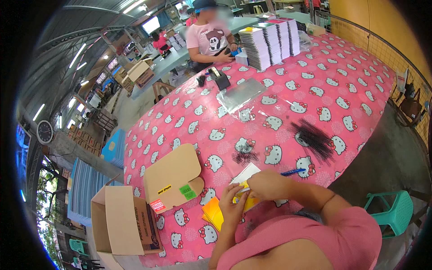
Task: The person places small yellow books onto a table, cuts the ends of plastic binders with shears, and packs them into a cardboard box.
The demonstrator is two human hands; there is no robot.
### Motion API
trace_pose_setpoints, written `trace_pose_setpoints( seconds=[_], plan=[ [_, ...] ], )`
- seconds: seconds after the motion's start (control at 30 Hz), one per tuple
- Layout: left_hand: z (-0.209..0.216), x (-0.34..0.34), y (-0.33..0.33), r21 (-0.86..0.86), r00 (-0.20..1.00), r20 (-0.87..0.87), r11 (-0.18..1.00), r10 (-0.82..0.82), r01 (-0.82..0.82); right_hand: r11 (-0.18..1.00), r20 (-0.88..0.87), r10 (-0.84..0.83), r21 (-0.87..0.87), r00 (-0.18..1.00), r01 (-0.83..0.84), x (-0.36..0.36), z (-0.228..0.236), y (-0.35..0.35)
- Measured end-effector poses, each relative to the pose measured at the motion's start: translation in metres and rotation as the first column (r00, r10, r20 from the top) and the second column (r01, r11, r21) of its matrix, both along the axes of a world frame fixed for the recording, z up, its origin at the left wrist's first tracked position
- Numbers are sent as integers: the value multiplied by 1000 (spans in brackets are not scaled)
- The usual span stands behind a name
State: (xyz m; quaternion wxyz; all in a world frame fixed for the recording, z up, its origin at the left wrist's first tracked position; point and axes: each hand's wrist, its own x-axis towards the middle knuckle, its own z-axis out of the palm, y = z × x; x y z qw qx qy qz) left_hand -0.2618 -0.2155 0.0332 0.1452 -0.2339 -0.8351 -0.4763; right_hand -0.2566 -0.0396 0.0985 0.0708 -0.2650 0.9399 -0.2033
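Close to my body, my left hand (233, 201) pinches the edge of a small notebook (246, 172) with a yellow cover and white pages punched along one edge. My right hand (269, 185) is closed over the same notebook from the other side, its fingertips partly hidden. Left of my left hand lie several yellow-orange notebooks or covers (213, 213). Just beyond my right hand is a blue pen (293, 172). A pile of black spiral binding coils (313, 141) spreads on the table to the right, with a smaller heap of coils (245, 155) ahead of my hands.
An open cardboard box (121, 220) and a flat die-cut carton (173, 175) are at left. Plastic sheets (245, 94), a black tape dispenser (219, 78) and stacked spiral notebooks (254, 49) lie farther off. A co-worker (209, 40) works across the pink table (189, 121). A green stool (391, 211) stands right.
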Motion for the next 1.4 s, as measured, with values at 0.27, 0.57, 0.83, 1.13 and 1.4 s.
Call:
trace_pose_setpoints(
  seconds=[0.27,0.57,0.83,1.13,1.4],
  plan=[
    [-21,4,-5,128,994,113,991,7,-22,993,-16,-6,116,1000,8,2,2,0],
    [-13,8,8,137,994,100,990,-34,20,981,-365,-141,-175,920,81,11,-24,5],
    [-16,7,5,120,994,112,993,-12,-1,990,-489,-104,-131,866,45,4,-28,7],
    [-8,10,13,18,1000,29,1000,2,-3,965,-463,-155,-261,873,33,7,-32,10],
    [-14,10,11,108,994,113,994,9,-21,985,-438,-88,-171,895,13,10,-34,10]
  ],
)
